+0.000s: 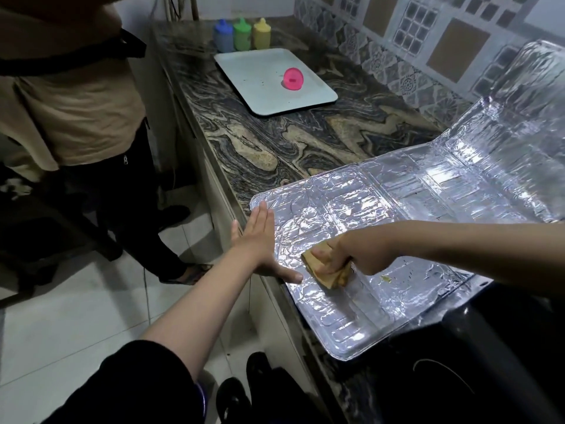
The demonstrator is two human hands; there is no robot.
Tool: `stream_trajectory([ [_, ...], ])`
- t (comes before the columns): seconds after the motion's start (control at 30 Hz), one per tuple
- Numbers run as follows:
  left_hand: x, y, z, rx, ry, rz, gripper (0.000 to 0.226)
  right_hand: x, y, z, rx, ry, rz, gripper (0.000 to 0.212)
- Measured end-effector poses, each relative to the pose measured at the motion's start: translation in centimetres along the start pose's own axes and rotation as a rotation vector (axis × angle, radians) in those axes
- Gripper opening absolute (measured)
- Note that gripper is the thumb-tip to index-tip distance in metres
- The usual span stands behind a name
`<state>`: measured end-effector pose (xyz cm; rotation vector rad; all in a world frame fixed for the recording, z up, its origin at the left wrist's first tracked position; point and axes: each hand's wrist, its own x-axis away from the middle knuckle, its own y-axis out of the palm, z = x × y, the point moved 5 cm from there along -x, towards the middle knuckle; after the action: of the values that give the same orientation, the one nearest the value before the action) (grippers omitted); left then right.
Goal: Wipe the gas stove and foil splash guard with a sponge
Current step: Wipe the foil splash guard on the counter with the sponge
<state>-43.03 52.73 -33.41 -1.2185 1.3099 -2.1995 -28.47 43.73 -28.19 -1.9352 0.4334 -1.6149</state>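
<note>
The silver foil splash guard [397,209] lies unfolded on the marble counter, its far panels leaning up against the tiled wall. My right hand [351,252] grips a tan sponge [324,269] and presses it on the guard's near panel. My left hand [260,240] lies flat with fingers straight on the guard's left edge, at the counter's rim. A few dark and yellowish specks [386,278] sit on the foil to the right of the sponge. The black gas stove [458,362] shows at the lower right, partly under the guard.
A white tray [260,84] with a pink round object [293,78] sits farther along the counter [275,142]. Blue, green and yellow bottles [241,33] stand behind it. Another person [76,117] stands on the tiled floor to the left, close to the counter edge.
</note>
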Motion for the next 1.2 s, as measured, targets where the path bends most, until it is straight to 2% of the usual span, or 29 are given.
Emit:
stream_trajectory([
  [0.13, 0.1, 0.0, 0.2, -0.011, 0.001, -0.015, 0.155, 1.8, 0.5, -0.1, -0.028, 0.020, -0.103, 0.066],
  [0.27, 0.5, -0.6, 0.9, -0.057, 0.005, -0.009, 0.153, 2.7, -0.7, 0.4, -0.166, 0.045, -0.105, 0.065],
  [0.33, 0.5, -1.0, 1.6, -0.070, 0.030, 0.026, 0.153, 3.3, -2.7, 1.7, -0.226, 0.102, -0.018, 0.054],
  [0.4, 0.2, -1.0, 2.5, -0.062, 0.103, 0.073, 0.151, 3.8, -5.2, 3.4, -0.299, 0.168, 0.148, 0.051],
  [0.5, -0.2, -0.4, 3.8, 0.006, 0.172, 0.138, 0.147, 2.9, -7.8, 5.1, -0.245, 0.225, 0.377, 0.054],
  [0.63, -0.7, 0.8, 4.3, -0.035, 0.156, 0.283, 0.144, -0.9, -8.5, 5.9, -0.162, 0.232, 0.547, 0.063],
  [0.73, -1.1, 1.3, 4.2, -0.082, 0.138, 0.360, 0.143, -4.3, -6.7, 6.0, -0.035, 0.243, 0.389, 0.080],
  [0.87, -1.3, 1.5, 4.2, -0.079, 0.138, 0.376, 0.144, -5.2, -4.9, 6.2, 0.098, 0.139, 0.348, 0.083],
  [0.97, -1.5, 1.6, 4.2, -0.089, 0.134, 0.377, 0.145, -3.0, -2.7, 6.0, 0.140, 0.107, 0.204, 0.088],
  [1.1, -1.5, 1.6, 4.1, -0.096, 0.128, 0.352, 0.148, 0.8, 1.6, 5.2, 0.093, 0.093, -0.063, 0.075],
  [1.2, -1.5, 1.5, 4.2, -0.102, 0.129, 0.342, 0.147, 3.4, 3.4, 4.0, 0.087, 0.122, -0.239, 0.075],
])
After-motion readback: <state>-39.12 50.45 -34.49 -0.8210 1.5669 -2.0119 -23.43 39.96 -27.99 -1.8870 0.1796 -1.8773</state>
